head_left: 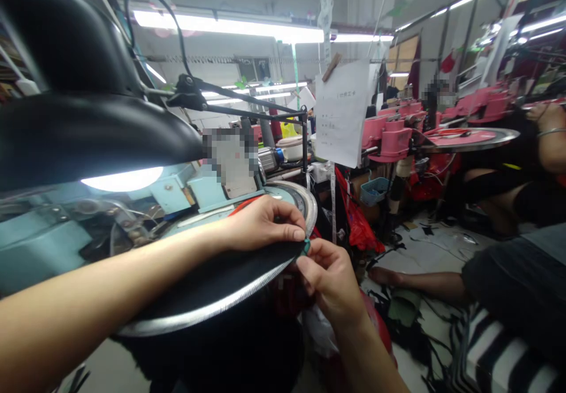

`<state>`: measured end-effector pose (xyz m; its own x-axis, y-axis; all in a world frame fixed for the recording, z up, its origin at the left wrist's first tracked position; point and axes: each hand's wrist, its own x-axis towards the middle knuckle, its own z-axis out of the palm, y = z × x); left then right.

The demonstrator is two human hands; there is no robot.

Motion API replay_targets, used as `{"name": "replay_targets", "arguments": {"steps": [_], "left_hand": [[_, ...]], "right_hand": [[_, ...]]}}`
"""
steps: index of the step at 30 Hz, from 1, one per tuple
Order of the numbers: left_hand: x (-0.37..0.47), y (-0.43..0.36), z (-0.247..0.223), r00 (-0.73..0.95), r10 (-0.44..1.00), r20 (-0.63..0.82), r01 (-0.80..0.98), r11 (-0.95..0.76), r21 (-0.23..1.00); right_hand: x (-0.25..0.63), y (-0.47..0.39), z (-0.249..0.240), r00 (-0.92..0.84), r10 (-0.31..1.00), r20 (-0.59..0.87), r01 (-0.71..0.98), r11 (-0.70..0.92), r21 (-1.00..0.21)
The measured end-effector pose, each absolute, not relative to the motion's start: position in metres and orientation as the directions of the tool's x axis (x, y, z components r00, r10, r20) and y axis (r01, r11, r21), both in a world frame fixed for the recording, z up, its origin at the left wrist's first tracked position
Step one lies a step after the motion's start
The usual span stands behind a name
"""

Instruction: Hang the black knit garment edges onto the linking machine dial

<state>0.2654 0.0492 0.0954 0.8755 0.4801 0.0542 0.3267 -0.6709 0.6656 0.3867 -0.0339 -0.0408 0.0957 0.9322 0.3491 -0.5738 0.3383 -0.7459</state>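
Note:
A round dial with a ring of fine metal points (221, 303) is in front of me, with dark knit fabric (207, 278) lying over it. My left hand (265, 222) reaches across the dial, thumb and fingers closed at the fabric's far right edge. From below right, my right hand (331, 278) pinches a small green piece of fabric or yarn (306, 246) at that same edge. The fingertips of both hands nearly meet there. Exactly what lies between the left fingertips is hidden.
A black lamp (88, 86) hangs over the pale blue machine (39, 245) at left. Behind the dial stands a phone (239, 172). A paper sheet (340, 113) hangs by a clothespin. At right are pink machines (391, 136), a seated person (508, 198) and scraps on the floor.

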Motion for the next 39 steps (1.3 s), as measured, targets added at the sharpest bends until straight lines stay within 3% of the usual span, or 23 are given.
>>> {"name": "replay_targets", "arguments": {"steps": [13, 19, 32, 39], "left_hand": [[0.266, 0.049, 0.096, 0.860, 0.507, 0.053, 0.332, -0.637, 0.696], [0.265, 0.049, 0.095, 0.862, 0.503, 0.063, 0.333, -0.656, 0.678], [0.266, 0.047, 0.096, 0.856, 0.512, 0.065, 0.325, -0.633, 0.702], [0.266, 0.049, 0.095, 0.861, 0.503, 0.075, 0.310, -0.635, 0.708]], "right_hand": [[0.390, -0.032, -0.039, 0.151, 0.922, 0.356, -0.518, 0.381, -0.766], [0.389, -0.034, -0.040, 0.093, 0.931, 0.354, -0.532, 0.347, -0.772], [0.391, -0.038, -0.031, 0.172, 0.913, 0.369, -0.409, 0.407, -0.817], [0.387, -0.035, -0.036, 0.169, 0.911, 0.375, -0.459, 0.410, -0.788]]}}
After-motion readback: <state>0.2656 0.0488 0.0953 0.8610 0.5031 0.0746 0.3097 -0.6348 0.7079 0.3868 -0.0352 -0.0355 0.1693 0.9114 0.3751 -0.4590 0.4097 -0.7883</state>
